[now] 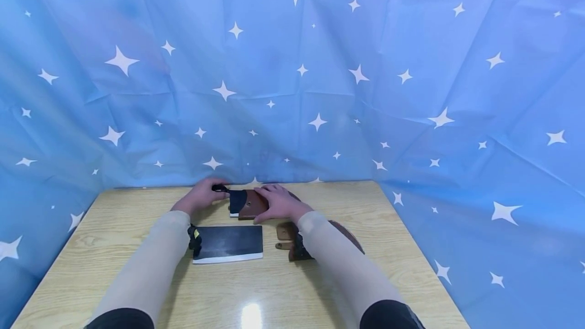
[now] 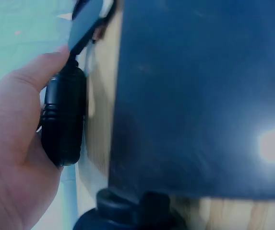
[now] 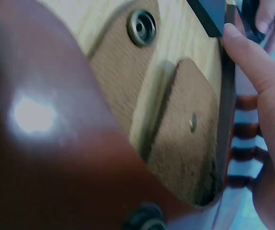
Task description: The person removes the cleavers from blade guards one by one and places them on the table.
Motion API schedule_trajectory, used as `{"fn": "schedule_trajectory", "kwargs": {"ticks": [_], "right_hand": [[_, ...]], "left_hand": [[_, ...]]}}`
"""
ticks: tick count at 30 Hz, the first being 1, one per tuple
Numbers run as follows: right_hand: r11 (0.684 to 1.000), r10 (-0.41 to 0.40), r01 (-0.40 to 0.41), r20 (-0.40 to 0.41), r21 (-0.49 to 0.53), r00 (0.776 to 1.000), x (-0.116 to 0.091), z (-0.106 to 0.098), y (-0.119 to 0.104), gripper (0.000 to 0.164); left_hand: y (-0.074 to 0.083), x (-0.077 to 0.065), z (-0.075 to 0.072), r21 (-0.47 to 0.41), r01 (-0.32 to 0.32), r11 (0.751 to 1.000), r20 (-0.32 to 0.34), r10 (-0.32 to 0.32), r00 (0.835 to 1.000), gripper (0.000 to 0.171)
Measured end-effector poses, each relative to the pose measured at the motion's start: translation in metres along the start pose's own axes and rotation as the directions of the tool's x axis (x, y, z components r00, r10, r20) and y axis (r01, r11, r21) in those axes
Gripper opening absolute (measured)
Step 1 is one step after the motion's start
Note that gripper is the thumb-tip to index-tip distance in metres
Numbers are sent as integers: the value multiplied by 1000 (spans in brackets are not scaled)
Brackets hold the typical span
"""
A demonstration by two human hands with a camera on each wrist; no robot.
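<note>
At the far side of the table, my left hand grips the black handle of a cleaver, thumb along it. This cleaver's dark blade shows a pale cutting edge and runs partly into a brown leather sheath. My right hand holds that sheath from its right side, thumb near the sheath's mouth; the rest of the blade is hidden inside. Nearer me lies a larger cleaver with a dark blade and pale edge, its handle hidden by my left forearm.
A second brown leather sheath with snap straps lies under my right forearm, partly covered. The wooden table ends at a blue star-patterned curtain behind and at both sides.
</note>
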State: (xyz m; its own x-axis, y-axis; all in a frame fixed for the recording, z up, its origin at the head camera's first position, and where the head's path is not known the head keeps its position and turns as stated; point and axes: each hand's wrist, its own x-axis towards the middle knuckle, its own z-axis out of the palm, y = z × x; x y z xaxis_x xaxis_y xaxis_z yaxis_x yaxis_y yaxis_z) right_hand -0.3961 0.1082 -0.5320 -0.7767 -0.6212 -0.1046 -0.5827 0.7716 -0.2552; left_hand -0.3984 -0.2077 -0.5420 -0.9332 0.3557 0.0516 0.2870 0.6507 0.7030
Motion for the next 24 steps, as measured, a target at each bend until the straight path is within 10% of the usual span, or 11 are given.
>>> {"fn": "schedule_trajectory", "kwargs": {"ticks": [24], "right_hand": [[999, 11, -12, -25, -50, 1000, 4, 8, -2, 111]], "left_hand": [[4, 2, 8, 91, 18, 996, -39, -15, 999, 41]]}}
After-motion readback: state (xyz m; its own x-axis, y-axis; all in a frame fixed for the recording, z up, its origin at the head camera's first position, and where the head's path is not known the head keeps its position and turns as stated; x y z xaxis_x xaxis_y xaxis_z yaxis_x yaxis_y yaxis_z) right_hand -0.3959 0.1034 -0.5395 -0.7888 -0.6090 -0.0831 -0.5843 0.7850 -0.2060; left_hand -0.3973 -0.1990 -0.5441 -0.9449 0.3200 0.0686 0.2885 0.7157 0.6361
